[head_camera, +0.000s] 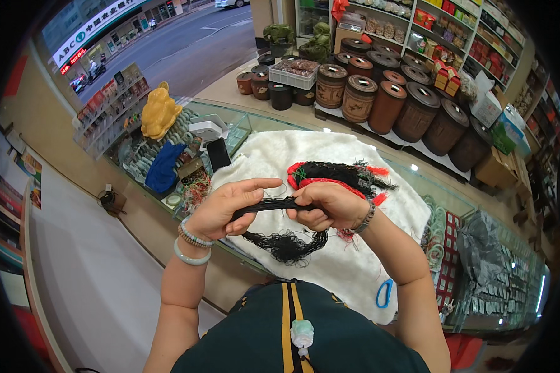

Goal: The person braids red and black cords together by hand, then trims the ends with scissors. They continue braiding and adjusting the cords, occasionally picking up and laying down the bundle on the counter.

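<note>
A bundle of thin black cords [268,205] is stretched between my hands above a white plush cloth [266,154]. My left hand [231,203] pinches one end between thumb and lower fingers, its index finger pointing along the bundle. At the other end, my right hand [329,205] is closed around the cords. Beneath them hangs a tangled loop of the same black cord [289,247]. Just beyond my right hand lies a hank of black cords [331,172] with red cords [293,170] around its edge and green tie thread. Blue scissor handles [384,293] show near my right forearm.
The cloth covers a glass display counter [242,128]. To the left are a phone [218,155], a white box [209,128], a blue cloth [164,168], a yellow carved figure [160,112] and bangles. Red trays [449,252] and a grey plastic bag [480,247] lie right. Lidded jars [387,107] stand beyond.
</note>
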A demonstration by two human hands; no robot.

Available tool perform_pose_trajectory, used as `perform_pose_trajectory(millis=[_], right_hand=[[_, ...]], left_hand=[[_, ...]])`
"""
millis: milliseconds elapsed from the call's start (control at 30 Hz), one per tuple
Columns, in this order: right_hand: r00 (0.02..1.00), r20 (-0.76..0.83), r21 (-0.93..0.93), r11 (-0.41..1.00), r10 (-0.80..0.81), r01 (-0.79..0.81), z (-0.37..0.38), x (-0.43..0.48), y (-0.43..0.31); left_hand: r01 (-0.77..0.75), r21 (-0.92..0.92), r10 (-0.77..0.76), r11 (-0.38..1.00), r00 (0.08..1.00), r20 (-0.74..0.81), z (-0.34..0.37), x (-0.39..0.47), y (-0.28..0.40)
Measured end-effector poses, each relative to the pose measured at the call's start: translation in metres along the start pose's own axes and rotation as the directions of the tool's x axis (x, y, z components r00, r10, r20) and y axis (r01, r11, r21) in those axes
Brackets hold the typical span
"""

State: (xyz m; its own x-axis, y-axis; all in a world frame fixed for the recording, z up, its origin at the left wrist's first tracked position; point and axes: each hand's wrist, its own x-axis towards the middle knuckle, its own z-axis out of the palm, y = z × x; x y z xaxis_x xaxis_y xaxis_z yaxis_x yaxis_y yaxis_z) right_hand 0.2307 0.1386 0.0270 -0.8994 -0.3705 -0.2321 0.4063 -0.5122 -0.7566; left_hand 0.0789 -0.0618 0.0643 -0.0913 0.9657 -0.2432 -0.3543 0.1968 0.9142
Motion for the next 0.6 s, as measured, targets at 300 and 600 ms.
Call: perform_pose_trajectory(millis=[300, 600], right_hand=[[0.996, 0.048, 0.155, 0.984, 0.075, -0.082, 0.008, -0.008, -0.012], [0.982, -0.064, -0.411, 0.901, -0.178, 0.137, 0.032, -0.014, -0.034]], left_hand=[[0.024, -0.141, -0.016, 0.99, 0.998, 0.057, 0.0, -0.002, 0.0], [-0.037, 0.394, 0.047, 0.918, 0.999, -0.016, 0.02, -0.007, 0.027]])
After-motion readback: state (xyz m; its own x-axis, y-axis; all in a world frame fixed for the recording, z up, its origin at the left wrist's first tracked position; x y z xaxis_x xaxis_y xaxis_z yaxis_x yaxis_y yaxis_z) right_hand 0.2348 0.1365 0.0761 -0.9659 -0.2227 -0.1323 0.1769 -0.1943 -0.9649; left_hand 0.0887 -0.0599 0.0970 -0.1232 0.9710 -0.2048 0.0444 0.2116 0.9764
